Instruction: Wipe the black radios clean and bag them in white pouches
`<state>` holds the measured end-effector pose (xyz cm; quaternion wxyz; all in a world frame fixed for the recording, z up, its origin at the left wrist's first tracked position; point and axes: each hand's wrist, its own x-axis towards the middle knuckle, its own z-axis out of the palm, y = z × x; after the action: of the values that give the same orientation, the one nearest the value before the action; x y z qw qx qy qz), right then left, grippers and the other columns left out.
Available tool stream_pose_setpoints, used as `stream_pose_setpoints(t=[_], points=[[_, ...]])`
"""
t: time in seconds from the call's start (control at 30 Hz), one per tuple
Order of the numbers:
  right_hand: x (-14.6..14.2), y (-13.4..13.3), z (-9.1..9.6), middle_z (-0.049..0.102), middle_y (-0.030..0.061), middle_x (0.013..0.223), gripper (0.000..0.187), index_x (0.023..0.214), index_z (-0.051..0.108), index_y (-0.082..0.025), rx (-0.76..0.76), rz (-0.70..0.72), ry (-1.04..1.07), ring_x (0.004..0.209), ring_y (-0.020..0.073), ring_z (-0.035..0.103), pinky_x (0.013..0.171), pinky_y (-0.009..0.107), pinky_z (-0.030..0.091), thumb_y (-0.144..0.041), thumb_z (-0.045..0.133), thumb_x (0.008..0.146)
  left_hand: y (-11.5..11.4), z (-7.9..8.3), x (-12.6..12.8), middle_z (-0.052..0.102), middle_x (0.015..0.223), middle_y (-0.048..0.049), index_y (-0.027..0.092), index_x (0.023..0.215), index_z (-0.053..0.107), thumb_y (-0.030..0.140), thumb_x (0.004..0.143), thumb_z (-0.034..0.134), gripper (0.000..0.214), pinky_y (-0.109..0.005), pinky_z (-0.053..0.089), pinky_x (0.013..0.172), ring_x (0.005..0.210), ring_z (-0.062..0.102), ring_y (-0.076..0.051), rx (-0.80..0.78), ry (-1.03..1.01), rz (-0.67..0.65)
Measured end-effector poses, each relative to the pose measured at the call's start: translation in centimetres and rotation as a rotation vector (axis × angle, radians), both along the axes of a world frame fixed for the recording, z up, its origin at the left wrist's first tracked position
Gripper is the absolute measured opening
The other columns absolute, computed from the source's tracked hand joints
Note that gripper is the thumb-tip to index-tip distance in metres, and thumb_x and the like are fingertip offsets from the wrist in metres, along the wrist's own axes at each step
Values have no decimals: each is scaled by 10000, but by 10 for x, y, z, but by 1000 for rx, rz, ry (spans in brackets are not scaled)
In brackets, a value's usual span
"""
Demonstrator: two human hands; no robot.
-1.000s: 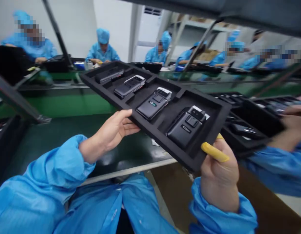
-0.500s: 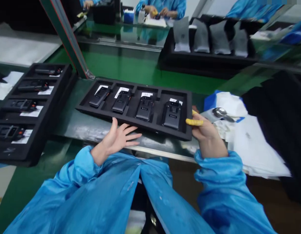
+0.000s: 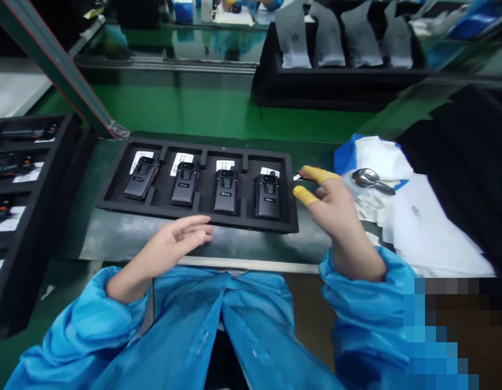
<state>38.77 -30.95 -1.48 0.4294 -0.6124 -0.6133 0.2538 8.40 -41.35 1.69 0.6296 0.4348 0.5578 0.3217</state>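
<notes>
A black foam tray (image 3: 293, 200) lies on the bench before me. In each of its several compartments sits a black handheld device with a clip, such as this one (image 3: 225, 196), and a white printed label (image 3: 181, 162) shows behind each. My left hand (image 3: 169, 244) is just in front of the tray's near edge, fingers stretched out and holding nothing. Right of the tray is my right hand (image 3: 332, 203), yellow covers on thumb and forefinger, which are spread apart. By the forefinger tip shows a small white-and-black item (image 3: 298, 176); whether it is touched I cannot tell.
Another foam tray (image 3: 31, 244) with similar devices stands at left, by a slanted metal post (image 3: 59, 65). To the right lie a spoon-shaped metal object (image 3: 367, 177), white sheets (image 3: 433, 227) and black material (image 3: 458, 146). A black box (image 3: 336, 86) with grey pouches stands behind.
The foam tray now lies straighter along the bench. My right hand has let go of its right end and moved slightly away. My left hand has turned, its fingers closer together.
</notes>
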Motion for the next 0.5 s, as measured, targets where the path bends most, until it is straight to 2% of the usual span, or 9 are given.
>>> stream_pose_setpoints(t=[0.1, 0.17, 0.2, 0.27, 0.33, 0.4, 0.5], points=[[-13, -15, -2, 483, 130, 1386, 379, 1066, 697, -207, -18, 51, -362, 1368, 364, 318, 1132, 590, 215, -387, 672, 735, 25, 4, 12, 678, 1144, -112, 181, 1136, 641, 401, 788, 642, 412, -375, 473, 946, 1063, 628, -275, 335, 387, 11], [-23, -25, -7, 406, 164, 1449, 389, 1029, 703, -164, -39, 18, -543, 1398, 430, 219, 1090, 679, 163, -449, 633, 773, 44, 2, 26, 636, 1186, -139, 155, 1261, 569, 367, 825, 610, 486, -403, 423, 996, 1123, 577, -301, 498, 718, -54], [-26, -30, -10, 389, 179, 1461, 406, 1011, 703, -150, -47, 0, -616, 1401, 449, 191, 1066, 710, 145, -478, 610, 792, 53, 1, 35, 617, 1193, -155, 151, 1340, 499, 379, 836, 606, 564, -424, 402, 1007, 1143, 555, -322, 524, 874, -106], [-32, -37, -16, 390, 204, 1460, 444, 985, 699, -136, -54, -11, -720, 1400, 454, 188, 1039, 733, 137, -526, 567, 818, 67, -1, 52, 592, 1166, -177, 172, 1455, 341, 475, 835, 608, 741, -457, 394, 991, 1136, 544, -367, 482, 1113, -224], [-36, -42, -22, 409, 223, 1445, 477, 973, 697, -133, -43, -8, -753, 1391, 445, 221, 1033, 723, 162, -561, 550, 821, 78, -3, 68, 568, 1139, -188, 207, 1496, 238, 601, 807, 582, 866, -452, 419, 941, 1081, 565, -389, 413, 1248, -307], [-39, -45, -26, 419, 229, 1438, 488, 984, 697, -136, -16, -20, -727, 1386, 440, 244, 1030, 702, 200, -571, 556, 813, 85, -3, 79, 539, 1152, -201, 218, 1508, 189, 662, 788, 550, 920, -430, 445, 894, 1045, 579, -394, 369, 1297, -341], [-44, -46, -29, 418, 228, 1443, 482, 1041, 692, -140, 39, -38, -627, 1391, 432, 256, 1033, 658, 259, -541, 601, 790, 92, -3, 82, 513, 1192, -204, 224, 1510, 180, 629, 805, 554, 895, -405, 473, 843, 1032, 586, -388, 330, 1282, -352]])
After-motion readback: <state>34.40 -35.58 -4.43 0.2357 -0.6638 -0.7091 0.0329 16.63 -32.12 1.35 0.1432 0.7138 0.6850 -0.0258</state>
